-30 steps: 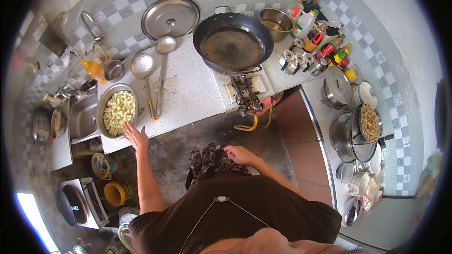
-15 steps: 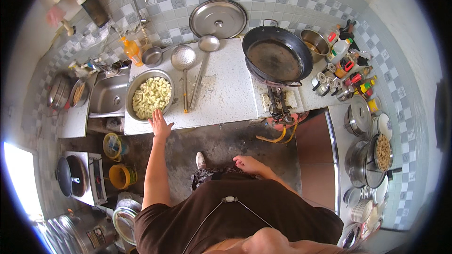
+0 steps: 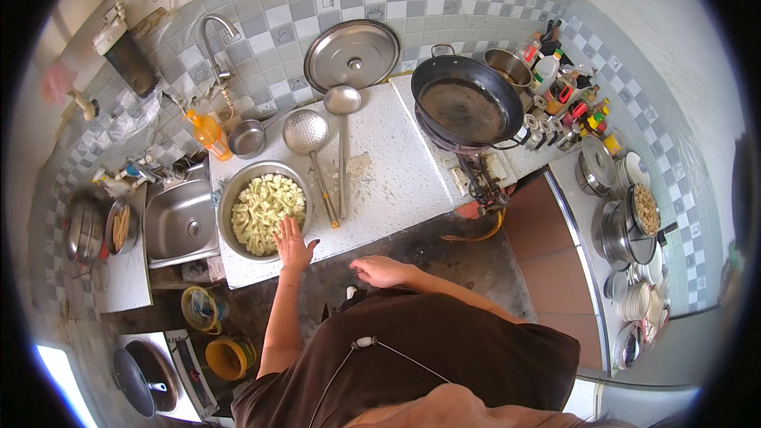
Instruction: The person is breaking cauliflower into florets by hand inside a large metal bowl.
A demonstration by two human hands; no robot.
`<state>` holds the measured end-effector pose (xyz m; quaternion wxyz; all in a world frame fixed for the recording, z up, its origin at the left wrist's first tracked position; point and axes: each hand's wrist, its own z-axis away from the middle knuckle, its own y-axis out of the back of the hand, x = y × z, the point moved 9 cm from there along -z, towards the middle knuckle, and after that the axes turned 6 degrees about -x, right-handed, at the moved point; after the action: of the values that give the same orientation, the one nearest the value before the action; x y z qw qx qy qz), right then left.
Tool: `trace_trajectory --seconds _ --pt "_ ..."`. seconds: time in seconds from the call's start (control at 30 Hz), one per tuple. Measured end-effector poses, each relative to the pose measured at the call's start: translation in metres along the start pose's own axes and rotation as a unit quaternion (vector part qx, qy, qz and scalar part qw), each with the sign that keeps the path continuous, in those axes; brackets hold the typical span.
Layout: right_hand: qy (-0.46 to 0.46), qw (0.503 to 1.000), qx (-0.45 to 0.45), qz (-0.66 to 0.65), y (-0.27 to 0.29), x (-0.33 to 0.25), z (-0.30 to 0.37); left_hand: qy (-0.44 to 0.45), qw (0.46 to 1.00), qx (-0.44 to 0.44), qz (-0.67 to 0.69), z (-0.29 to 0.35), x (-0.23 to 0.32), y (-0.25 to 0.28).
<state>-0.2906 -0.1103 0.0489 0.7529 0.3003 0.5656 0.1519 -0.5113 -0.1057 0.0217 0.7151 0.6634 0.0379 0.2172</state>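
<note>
Bowl (image 3: 264, 210) of cut vegetable pieces (image 3: 262, 204) sits at the table's (image 3: 388, 182) front left corner. Skimmer (image 3: 307, 136) and ladle (image 3: 342, 103) lie just right of it, handles toward the front edge. Lid (image 3: 351, 55) leans at the rear edge. Wok (image 3: 464, 108) rests on the burner (image 3: 476, 174) at the right edge. Sink (image 3: 181, 220) adjoins the left edge.

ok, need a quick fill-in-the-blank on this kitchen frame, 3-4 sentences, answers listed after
1. The left hand rests on the rim of a steel bowl filled with pale chopped ____.
2. The right hand hangs in front of the counter, holding ____.
3. The perforated skimmer and the ladle lie side by side on the ____.
4. The dark wok sits on the ____ burner.

Missing words: vegetables; nothing; counter; gas
</note>
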Motion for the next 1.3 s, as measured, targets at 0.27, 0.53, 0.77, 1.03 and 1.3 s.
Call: trace_trajectory --seconds 0.27,0.53,0.77,1.03,1.3 --pt "-0.058 0.997 -0.004 -0.048 -0.012 0.014 -0.021 -0.037 0.996 -0.061 0.057 -0.010 -0.004 -0.008" --pt "-0.092 0.992 0.015 -0.090 0.018 0.043 -0.010 -0.031 0.998 0.011 0.062 -0.010 0.003 0.011" --pt "0.003 0.999 0.020 -0.044 0.033 0.027 -0.054 0.025 0.999 0.016 0.029 -0.004 -0.015 -0.012" --pt "0.064 0.977 0.138 0.149 0.060 -0.021 -0.169 0.043 0.996 -0.032 0.068 -0.013 0.006 -0.011" --pt "0.011 0.942 0.040 0.334 0.050 -0.002 -0.198 0.149 0.973 0.112 0.135 -0.031 -0.068 0.046"
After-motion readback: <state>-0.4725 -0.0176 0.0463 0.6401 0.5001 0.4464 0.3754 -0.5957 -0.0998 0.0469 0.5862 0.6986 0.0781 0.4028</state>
